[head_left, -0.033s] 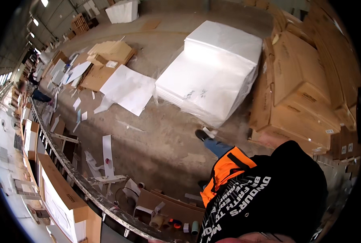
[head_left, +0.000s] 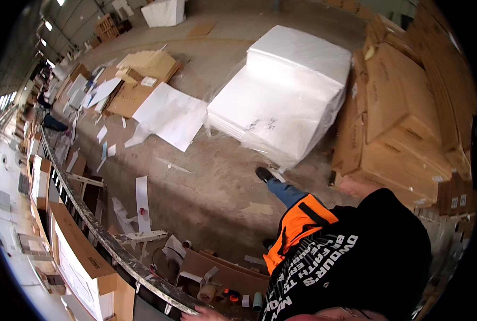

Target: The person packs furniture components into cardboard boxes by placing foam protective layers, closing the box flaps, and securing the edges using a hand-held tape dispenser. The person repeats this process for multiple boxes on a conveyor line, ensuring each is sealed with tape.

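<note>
My left hand (head_left: 203,314) comes in at the bottom edge, cut off by the frame, beside the near end of a worn dark rail (head_left: 102,230). Its visible fingers look stretched out, with nothing seen in them; whether they touch the rail is unclear. Along the rail lies an open long cardboard box (head_left: 78,235) with a white panel (head_left: 75,270) in it. Of my right arm only a bare part (head_left: 356,185) shows, near the stacked cartons (head_left: 398,155); the right hand is out of sight.
A plastic-wrapped stack of white foam sheets (head_left: 281,91) stands ahead. A white sheet (head_left: 169,115), flattened cardboard (head_left: 129,101) and scraps lie on the floor. Below the rail are a tape roll (head_left: 207,292) and an orange-black tool (head_left: 231,294). Another person (head_left: 48,120) is at far left.
My left hand has come further into view at the bottom edge, by the rail. The whole scene has shifted slightly with my head.
</note>
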`<state>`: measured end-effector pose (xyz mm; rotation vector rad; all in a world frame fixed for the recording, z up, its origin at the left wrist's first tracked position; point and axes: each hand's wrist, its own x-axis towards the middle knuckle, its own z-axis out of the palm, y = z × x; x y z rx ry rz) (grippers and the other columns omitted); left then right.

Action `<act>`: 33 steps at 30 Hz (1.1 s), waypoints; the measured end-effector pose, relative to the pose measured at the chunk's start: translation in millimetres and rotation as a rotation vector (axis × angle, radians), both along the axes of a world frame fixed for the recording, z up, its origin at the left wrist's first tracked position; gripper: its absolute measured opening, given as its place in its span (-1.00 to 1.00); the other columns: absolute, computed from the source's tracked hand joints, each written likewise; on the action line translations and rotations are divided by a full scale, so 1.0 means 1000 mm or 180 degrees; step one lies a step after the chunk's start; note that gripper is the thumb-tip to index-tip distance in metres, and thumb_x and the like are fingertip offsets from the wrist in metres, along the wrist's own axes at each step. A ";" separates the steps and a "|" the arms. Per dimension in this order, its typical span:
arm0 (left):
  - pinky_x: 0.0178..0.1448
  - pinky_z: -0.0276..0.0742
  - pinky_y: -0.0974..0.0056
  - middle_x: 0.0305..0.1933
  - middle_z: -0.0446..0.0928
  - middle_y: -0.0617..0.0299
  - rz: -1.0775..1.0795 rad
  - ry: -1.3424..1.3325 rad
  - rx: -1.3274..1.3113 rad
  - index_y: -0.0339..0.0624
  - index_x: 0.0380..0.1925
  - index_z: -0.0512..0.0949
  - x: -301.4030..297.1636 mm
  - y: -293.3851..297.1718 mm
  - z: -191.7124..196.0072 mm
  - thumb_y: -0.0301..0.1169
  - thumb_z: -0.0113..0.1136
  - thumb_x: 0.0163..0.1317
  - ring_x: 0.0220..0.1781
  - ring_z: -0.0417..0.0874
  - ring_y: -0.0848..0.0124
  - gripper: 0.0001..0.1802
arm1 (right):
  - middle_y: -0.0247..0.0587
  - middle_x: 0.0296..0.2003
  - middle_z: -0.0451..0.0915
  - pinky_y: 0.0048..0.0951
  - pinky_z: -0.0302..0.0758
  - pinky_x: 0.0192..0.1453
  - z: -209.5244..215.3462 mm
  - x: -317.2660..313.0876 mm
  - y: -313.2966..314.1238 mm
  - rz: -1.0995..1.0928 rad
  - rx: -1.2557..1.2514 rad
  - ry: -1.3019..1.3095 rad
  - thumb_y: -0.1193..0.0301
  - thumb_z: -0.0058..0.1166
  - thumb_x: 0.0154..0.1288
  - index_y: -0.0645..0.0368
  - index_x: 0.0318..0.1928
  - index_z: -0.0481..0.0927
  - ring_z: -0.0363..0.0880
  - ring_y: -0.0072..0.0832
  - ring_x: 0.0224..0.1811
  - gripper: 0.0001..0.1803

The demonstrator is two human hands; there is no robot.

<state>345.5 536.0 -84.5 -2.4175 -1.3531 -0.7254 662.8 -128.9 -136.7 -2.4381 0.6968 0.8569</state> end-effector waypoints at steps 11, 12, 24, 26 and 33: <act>0.12 0.52 0.15 0.15 0.51 -0.13 0.0597 0.0142 -0.4300 -0.38 0.16 0.41 0.211 -0.107 -0.083 -0.43 0.26 0.15 0.17 0.56 0.15 -0.45 | 0.09 -0.14 0.62 -0.08 0.52 0.06 -0.268 0.500 0.189 0.2113 -0.0194 -0.0931 0.35 0.09 -0.03 0.16 0.03 0.53 0.58 0.00 -0.04 -0.49; 0.12 0.52 0.15 0.15 0.51 -0.13 0.1071 0.0252 -0.4434 -0.37 0.16 0.41 0.221 -0.130 -0.085 -0.43 0.25 0.16 0.16 0.56 0.15 -0.45 | 0.09 -0.17 0.60 -0.06 0.51 0.05 -0.274 0.563 0.223 0.1775 0.0015 -0.0889 0.32 0.08 0.03 0.18 0.05 0.47 0.56 -0.02 -0.05 -0.50; 0.08 0.55 0.08 0.13 0.48 -0.13 0.2808 0.0652 -0.4949 -0.29 0.21 0.38 0.395 -0.212 -0.077 -0.33 0.17 0.27 0.08 0.56 0.09 -0.47 | -0.11 0.15 0.49 0.03 0.10 0.43 -0.320 0.883 0.419 0.4395 -0.0661 0.0725 0.44 0.11 -0.13 0.05 0.26 0.40 0.37 -0.23 0.29 -0.23; 0.07 0.56 0.07 0.13 0.48 -0.13 0.2712 0.0632 -0.5039 -0.28 0.22 0.38 0.402 -0.210 -0.071 -0.31 0.15 0.29 0.07 0.56 0.08 -0.48 | -0.10 0.02 0.58 -0.09 0.06 0.47 -0.305 0.880 0.408 0.4500 -0.0351 0.0598 0.40 0.10 -0.18 0.08 0.14 0.50 0.51 -0.25 0.15 -0.31; 0.11 0.52 0.36 0.24 0.42 -0.13 0.1415 -0.0447 -0.5598 -0.43 0.21 0.35 0.544 -0.147 -0.084 -0.36 0.44 0.06 0.24 0.49 0.30 -0.26 | 0.00 0.04 0.55 -0.16 0.01 0.51 -0.113 0.826 0.347 0.5618 -0.0629 -0.0173 0.39 0.14 -0.23 0.32 0.06 0.48 0.52 -0.22 0.09 -0.32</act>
